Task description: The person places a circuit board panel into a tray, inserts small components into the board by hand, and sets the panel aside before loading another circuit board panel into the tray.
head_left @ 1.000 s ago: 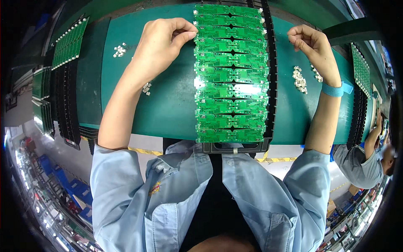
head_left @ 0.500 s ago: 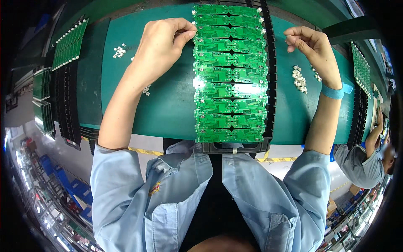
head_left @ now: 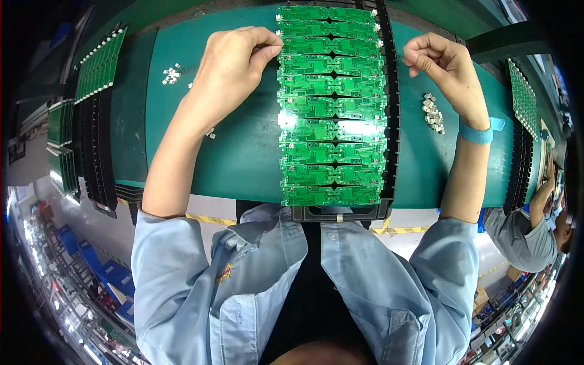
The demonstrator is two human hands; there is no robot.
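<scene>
If you centre the clock on the green circuit-board panel, the head view reads: panel on a black carrier, mid-bench, white connectors on it near 11 and 1. Left hand at 10–11, thumb and index pressed together right at the panel edge; contact and any part between tips can't be made out. Right hand at 2, off the panel, thumb and index tips nearly meeting, other fingers curled; can't tell if pinching anything. Loose connector piles: 9 and 3.
</scene>
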